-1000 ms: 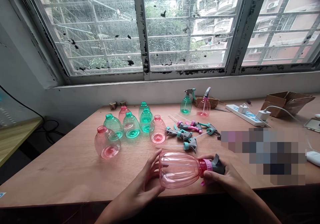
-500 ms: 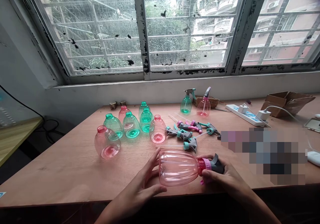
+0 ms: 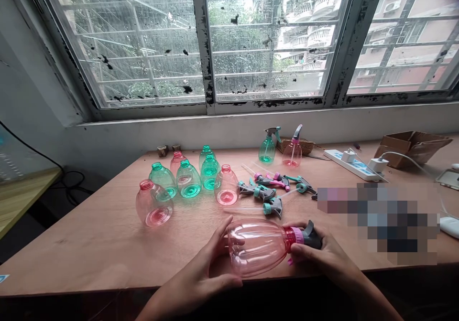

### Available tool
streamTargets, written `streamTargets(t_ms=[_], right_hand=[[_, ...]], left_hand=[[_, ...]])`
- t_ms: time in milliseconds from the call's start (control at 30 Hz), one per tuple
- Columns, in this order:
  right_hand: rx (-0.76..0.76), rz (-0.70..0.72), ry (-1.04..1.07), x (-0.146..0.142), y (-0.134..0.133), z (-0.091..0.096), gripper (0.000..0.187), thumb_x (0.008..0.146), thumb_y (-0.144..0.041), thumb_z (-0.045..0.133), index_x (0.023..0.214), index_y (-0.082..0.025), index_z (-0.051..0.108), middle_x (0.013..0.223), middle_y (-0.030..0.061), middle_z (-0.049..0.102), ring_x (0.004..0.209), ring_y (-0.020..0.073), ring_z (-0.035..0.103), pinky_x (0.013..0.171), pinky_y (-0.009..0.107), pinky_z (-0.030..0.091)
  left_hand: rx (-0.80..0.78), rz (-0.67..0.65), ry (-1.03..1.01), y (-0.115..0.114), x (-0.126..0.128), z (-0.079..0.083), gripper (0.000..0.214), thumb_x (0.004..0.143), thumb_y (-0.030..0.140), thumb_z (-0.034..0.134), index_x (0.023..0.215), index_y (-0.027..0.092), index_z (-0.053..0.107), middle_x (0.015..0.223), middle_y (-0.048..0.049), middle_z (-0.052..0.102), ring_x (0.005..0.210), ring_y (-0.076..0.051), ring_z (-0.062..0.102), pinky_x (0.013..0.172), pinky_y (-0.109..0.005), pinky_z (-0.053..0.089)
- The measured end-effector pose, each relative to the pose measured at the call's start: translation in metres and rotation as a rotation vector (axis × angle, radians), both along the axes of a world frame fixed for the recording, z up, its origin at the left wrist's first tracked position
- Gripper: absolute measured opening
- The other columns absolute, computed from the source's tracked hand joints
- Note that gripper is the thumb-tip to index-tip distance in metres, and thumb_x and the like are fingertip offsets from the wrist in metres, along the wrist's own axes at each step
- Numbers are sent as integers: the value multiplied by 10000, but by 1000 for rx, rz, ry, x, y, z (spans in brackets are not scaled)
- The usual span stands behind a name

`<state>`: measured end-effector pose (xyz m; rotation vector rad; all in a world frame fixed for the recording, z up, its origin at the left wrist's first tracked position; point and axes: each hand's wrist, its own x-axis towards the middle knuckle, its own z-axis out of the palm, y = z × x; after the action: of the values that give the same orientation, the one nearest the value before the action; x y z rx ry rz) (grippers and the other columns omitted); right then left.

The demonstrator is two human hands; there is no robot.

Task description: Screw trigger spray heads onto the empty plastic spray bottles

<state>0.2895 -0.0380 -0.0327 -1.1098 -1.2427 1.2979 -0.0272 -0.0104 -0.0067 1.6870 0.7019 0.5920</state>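
Observation:
A clear pink spray bottle (image 3: 256, 249) lies sideways in the air close to the table's front edge, its base to the left. My left hand (image 3: 206, 268) is cupped round the base, some fingers showing through the plastic behind it and the thumb along the lower side. At the other end, my right hand (image 3: 326, 254) grips the grey spray head (image 3: 311, 236) and its pink collar (image 3: 297, 235), thumb in front at the neck. Behind the bottle lie several loose spray heads (image 3: 267, 192) with teal or pink collars and thin tubes.
Several open pink and green bottles (image 3: 189, 182) stand to the left on the wooden table (image 3: 89, 244). A green spray bottle (image 3: 267, 149) and a pink one (image 3: 292, 153) stand at the back. A power strip (image 3: 353, 165) and cardboard box (image 3: 409, 149) lie right.
The bottle's base has dropped slightly and tilted. My left hand has shifted a little, its thumb lower and fingers now showing through the plastic. My right hand stays nearly still.

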Motion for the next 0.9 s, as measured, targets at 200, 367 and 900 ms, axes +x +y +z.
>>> streamTargets(t_ms=[200,367,900], right_hand=[[5,-11,18,-2,-2,2,399,750,-390,870,1048,-155,745,707,21,776,625,192,724,613,271,585],[-2,-28,79,-5,-2,2,398,728,-371,890,1026,-149,748,672,12,762,596,182,714,593,262,583],[-22,-1,97,1,0,-3,411,731,-378,899,1048,-175,734,741,-3,760,619,170,727,641,269,602]], left_hand=[[23,-29,-27,0,-1,-1,1018,854,307,801,1608,386,122,1714,-45,181,1545,-359,230,1260,-584,193],[-4,2,-37,0,-1,1,896,913,314,738,1600,394,169,1715,-26,183,1552,-327,223,1267,-546,207],[-158,24,-183,0,6,-2,906,890,282,769,1588,414,207,1620,-44,386,1473,-300,393,1233,-491,300]])
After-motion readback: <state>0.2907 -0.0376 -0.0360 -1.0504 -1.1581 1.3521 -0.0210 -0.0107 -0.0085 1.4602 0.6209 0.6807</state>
